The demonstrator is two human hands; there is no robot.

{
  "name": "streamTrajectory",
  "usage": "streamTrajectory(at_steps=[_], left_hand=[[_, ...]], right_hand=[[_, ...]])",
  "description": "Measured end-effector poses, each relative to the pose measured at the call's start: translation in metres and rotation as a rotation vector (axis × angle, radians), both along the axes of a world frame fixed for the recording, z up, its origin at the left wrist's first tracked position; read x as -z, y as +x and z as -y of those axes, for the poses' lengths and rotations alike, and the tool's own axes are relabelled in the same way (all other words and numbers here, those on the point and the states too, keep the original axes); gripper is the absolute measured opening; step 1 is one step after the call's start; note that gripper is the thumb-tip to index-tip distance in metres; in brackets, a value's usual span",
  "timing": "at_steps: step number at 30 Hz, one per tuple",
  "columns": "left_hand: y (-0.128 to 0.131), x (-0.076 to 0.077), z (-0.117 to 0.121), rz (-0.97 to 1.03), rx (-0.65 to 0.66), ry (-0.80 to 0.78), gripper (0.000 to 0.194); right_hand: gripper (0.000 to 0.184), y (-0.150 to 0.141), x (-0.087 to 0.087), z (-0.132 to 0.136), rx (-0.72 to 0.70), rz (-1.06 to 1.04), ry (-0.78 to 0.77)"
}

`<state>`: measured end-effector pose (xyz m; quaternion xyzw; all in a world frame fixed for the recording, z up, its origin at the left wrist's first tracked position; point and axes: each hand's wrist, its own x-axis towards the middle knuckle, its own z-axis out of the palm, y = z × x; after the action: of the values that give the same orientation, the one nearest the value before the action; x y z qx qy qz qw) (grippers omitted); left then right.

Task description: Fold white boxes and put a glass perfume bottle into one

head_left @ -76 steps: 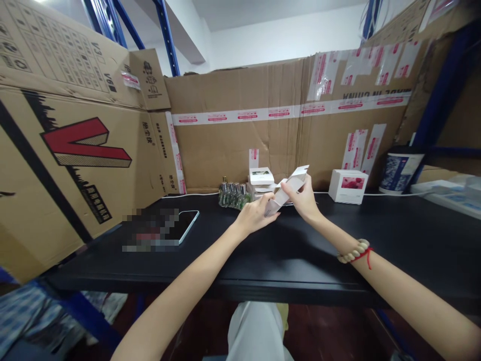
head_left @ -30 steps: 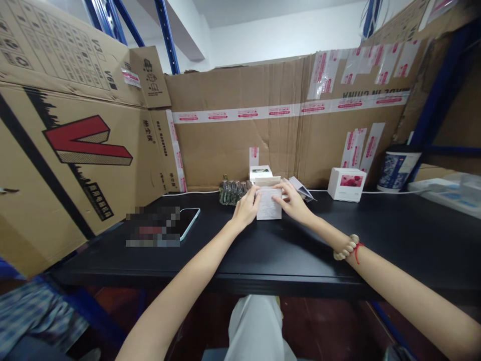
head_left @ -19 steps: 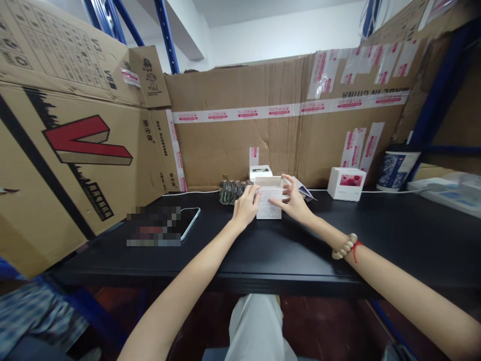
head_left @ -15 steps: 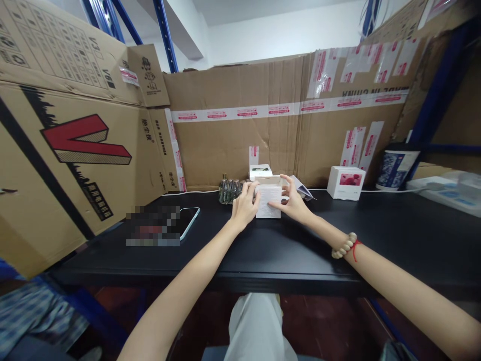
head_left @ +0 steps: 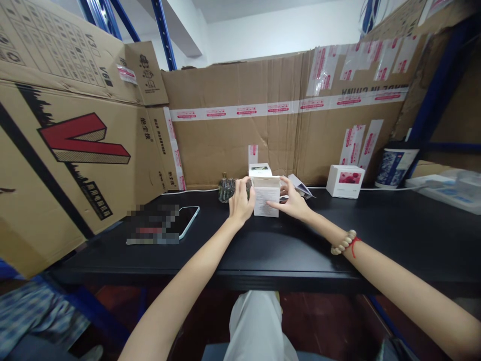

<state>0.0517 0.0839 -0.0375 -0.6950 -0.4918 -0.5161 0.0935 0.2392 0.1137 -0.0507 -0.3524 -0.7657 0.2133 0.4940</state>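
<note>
A small white carton (head_left: 266,196) with printed text stands upright on the black table (head_left: 285,250). My left hand (head_left: 240,203) grips its left side with curled fingers. My right hand (head_left: 293,200) holds its right side, thumb on the front and fingers at the top edge. Just behind my left hand sits a cluster of small glass bottles (head_left: 226,189). A stack of white boxes (head_left: 260,170) is behind the carton, and a flat unfolded carton (head_left: 300,185) lies behind my right hand.
A phone (head_left: 186,220) lies at the left on the table. A white box with a pink picture (head_left: 345,180) and a patterned paper cup (head_left: 394,164) stand at the right. Large cardboard sheets (head_left: 233,125) wall the back and left. A white cable runs along the back edge.
Earlier both hands held a flat carton in the air, folding it. It now stands formed on the table, held on both sides, and the right fingers have shifted up to its top edge.
</note>
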Motion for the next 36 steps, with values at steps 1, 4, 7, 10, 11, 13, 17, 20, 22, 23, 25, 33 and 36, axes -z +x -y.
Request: streamTrajectory(at_steps=[1,4,7,10,11,13,17,20,22,23,25,33,36], left_hand=[[0.000,0.000,0.000,0.008,0.001,0.001,0.033],[-0.001,0.001,-0.004,0.061,-0.006,0.010,0.032],[-0.003,0.003,-0.009,0.135,-0.025,0.019,0.031],[-0.005,0.003,-0.012,0.163,-0.027,0.016,0.031],[-0.006,0.003,-0.011,0.151,-0.017,0.016,0.032],[-0.006,0.002,-0.007,0.083,0.034,0.016,0.033],[-0.002,-0.001,-0.001,-0.090,0.175,-0.001,0.038],[0.001,-0.001,-0.003,-0.124,0.220,-0.009,0.034],[0.002,0.001,-0.006,-0.133,0.246,-0.011,0.031],[0.003,0.001,-0.008,-0.134,0.259,-0.009,0.031],[0.003,0.003,-0.010,-0.124,0.283,0.004,0.031],[0.006,0.003,-0.010,-0.052,0.343,0.065,0.027],[0.005,0.003,-0.008,-0.030,0.349,0.070,0.026]], right_hand=[[0.086,0.000,0.001,-0.002,-0.021,-0.009,-0.016],[0.068,-0.002,0.003,-0.007,-0.102,-0.050,-0.070],[0.060,-0.002,0.002,-0.011,-0.157,-0.107,-0.123],[0.058,-0.001,-0.001,-0.013,-0.184,-0.144,-0.162],[0.057,-0.001,-0.001,-0.013,-0.190,-0.150,-0.170],[0.055,-0.001,-0.001,-0.013,-0.198,-0.155,-0.182],[0.054,-0.002,0.000,-0.012,-0.218,-0.171,-0.192],[0.057,-0.004,0.000,-0.011,-0.230,-0.191,-0.199],[0.059,-0.005,0.000,-0.010,-0.233,-0.207,-0.205],[0.060,-0.006,0.000,-0.009,-0.234,-0.216,-0.210],[0.061,-0.007,-0.001,-0.008,-0.240,-0.236,-0.222],[0.060,-0.010,-0.003,-0.003,-0.259,-0.308,-0.276],[0.058,-0.009,-0.005,-0.003,-0.268,-0.347,-0.306]])
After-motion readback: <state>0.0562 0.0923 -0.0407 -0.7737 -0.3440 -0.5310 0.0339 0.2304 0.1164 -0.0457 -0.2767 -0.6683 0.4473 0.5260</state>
